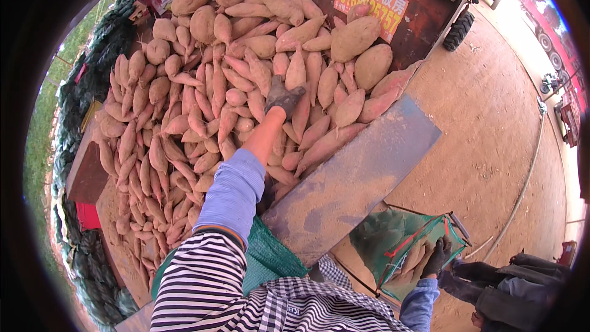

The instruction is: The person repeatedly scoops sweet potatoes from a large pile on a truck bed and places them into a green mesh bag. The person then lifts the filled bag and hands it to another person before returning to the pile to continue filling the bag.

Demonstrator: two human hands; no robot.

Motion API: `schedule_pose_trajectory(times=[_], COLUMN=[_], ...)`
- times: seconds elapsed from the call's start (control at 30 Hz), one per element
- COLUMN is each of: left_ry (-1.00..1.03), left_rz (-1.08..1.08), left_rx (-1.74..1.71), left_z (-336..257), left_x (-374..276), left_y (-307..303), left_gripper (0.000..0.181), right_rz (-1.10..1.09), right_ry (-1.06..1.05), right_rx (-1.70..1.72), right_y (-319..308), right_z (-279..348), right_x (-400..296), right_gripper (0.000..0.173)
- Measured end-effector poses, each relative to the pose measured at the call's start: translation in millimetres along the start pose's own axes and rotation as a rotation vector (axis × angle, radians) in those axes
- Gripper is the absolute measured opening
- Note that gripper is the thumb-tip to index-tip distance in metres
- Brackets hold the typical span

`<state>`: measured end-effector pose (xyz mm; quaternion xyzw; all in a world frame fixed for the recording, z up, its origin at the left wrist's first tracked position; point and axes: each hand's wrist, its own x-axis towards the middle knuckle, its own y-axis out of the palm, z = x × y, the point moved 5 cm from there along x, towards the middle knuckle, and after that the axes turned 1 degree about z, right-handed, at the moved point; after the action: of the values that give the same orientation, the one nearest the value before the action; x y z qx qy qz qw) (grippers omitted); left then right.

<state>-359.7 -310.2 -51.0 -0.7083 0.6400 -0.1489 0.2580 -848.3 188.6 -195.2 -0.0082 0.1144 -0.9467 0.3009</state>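
Note:
A large heap of pink-skinned, soil-dusted sweet potatoes [212, 87] fills the trailer bed before me. My left hand [285, 96], in a dark glove, reaches into its middle. Its thumb and fingers lie either side of the lower end of one sweet potato [296, 70]. Low on the right, my right hand [438, 258], also dark-gloved, is at the mouth of a green mesh bag [385, 228] held open on a metal frame [458, 228]. Sweet potatoes [412, 258] lie inside that bag, beside the hand. Whether the right fingers grip anything is unclear.
A sloping metal plate [350, 180] edges the heap on the right. Another person's dark boots and trousers [502, 286] are close to the bag. Stacked green mesh sacks [92, 83] line the left. A hose [525, 193] crosses the dirt ground; vehicles stand beyond.

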Motion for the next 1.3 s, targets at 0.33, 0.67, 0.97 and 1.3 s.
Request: schedule_pose_trajectory(times=[0.33, 0.67, 0.97, 1.3], left_ry=[0.294, 0.573, 0.190, 0.270], left_rz=[0.156, 0.153, 0.261, 1.129], left_rx=[0.402, 0.148, -1.005, -0.089], left_z=[-74, -43, -3, -34], left_x=[-101, -120, -170, -396], left_y=[81, 74, 2, 141], left_gripper=[0.070, 0.046, 0.028, 0.069], right_rz=[0.255, 0.172, 0.560, 0.172], right_ry=[-0.507, -0.710, 0.111, 0.299], right_rx=[-0.743, -0.146, 1.543, 0.954], right_y=[357, 386, 289, 94], right_z=[263, 236, 250, 202], right_x=[60, 27, 24, -126], right_gripper=[0.059, 0.048, 0.056, 0.055])
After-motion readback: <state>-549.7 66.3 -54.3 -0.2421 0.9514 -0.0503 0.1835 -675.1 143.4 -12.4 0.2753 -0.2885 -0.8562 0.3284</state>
